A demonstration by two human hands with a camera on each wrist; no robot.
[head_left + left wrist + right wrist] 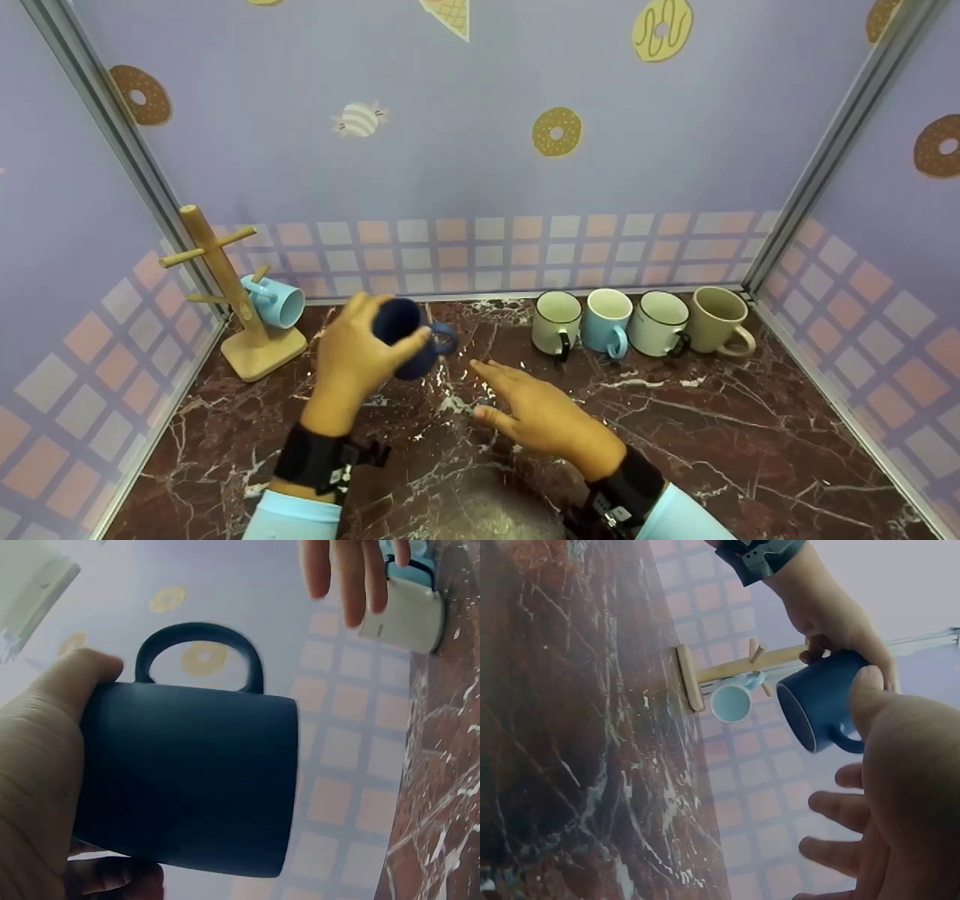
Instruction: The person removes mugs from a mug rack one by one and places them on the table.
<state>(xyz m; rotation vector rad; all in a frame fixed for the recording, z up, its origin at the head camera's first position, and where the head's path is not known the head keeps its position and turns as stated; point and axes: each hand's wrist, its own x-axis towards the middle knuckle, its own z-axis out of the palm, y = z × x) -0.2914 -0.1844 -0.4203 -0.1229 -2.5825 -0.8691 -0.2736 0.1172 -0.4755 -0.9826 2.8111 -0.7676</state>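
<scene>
A dark blue mug [417, 366] is held above the table by my left hand [352, 349], thumb and fingers curled round its rim end. Its handle [201, 631] points toward my right hand. In the left wrist view the mug fills the middle, side-on. My right hand [544, 416] hovers to the right with its fingers straight and nothing in it, apart from the mug. To the left stands a wooden mug tree [225, 277], a light blue mug [281, 302] hanging on one of its lower pegs.
Along the back wall at right stand a cream mug with a black handle [556, 319], a light blue mug with a white inside [606, 322], a white mug with a black handle [657, 326] and a beige mug [716, 319]. Patterned walls enclose the marbled table [480, 480].
</scene>
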